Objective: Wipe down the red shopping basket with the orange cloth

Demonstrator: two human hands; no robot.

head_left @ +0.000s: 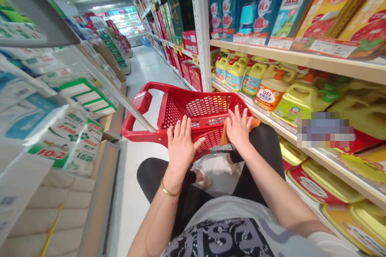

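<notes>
A red plastic shopping basket [196,106] stands on the aisle floor in front of my bent knees, its red handle [132,122] swung out to the left. My left hand [181,142] lies flat on the basket's near rim, fingers stretched forward, a gold bangle on the wrist. My right hand [239,126] rests open on the near right corner of the rim, over an orange piece [224,134] that hangs at the basket's edge. Neither hand grips anything. The basket's inside looks bare.
Shelves on the right hold yellow detergent jugs [253,76], blue bottles [229,6] above and flat yellow packs [328,182] below. On the left are stacked white paper packs [69,134] and a wooden shelf edge [111,128]. The white aisle floor [147,66] runs ahead.
</notes>
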